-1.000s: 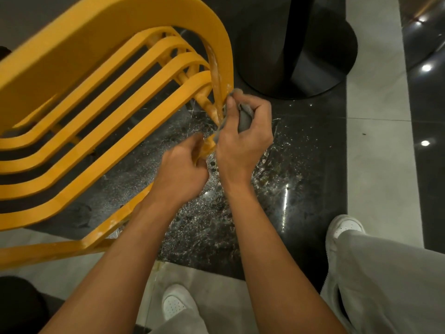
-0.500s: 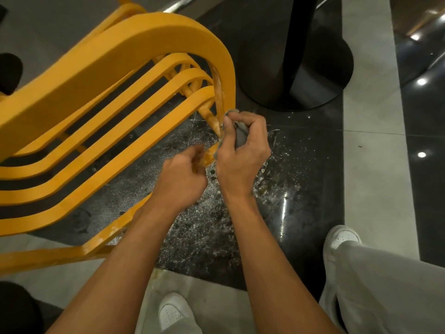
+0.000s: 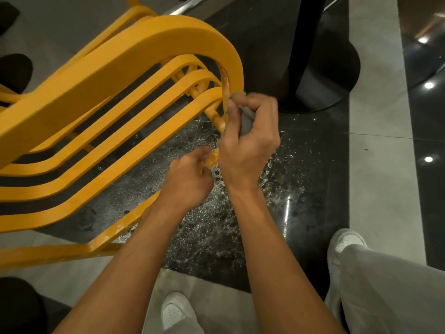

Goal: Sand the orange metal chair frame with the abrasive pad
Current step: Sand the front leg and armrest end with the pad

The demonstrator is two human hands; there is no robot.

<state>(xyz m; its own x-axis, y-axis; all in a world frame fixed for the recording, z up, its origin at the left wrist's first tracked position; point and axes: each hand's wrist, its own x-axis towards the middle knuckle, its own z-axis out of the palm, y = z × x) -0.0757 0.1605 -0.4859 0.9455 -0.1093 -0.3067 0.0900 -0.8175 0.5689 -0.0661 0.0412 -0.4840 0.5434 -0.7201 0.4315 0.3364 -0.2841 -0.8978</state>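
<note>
The orange metal chair frame fills the upper left, tilted, with several curved slats running down to the left. My right hand grips a grey abrasive pad and presses it against the frame's curved right bar, where the paint looks scuffed pale. My left hand is curled round a thin orange rod of the frame just below, holding it steady. Most of the pad is hidden inside my fingers.
A black round table base with its post stands right behind the chair. The dark marble floor below my hands is speckled with pale dust. My white shoes and grey trouser leg are at the bottom.
My right hand with the pad has slid a little down along the curved bar. The view has shifted, so the chair sits lower in frame. My left hand keeps its hold.
</note>
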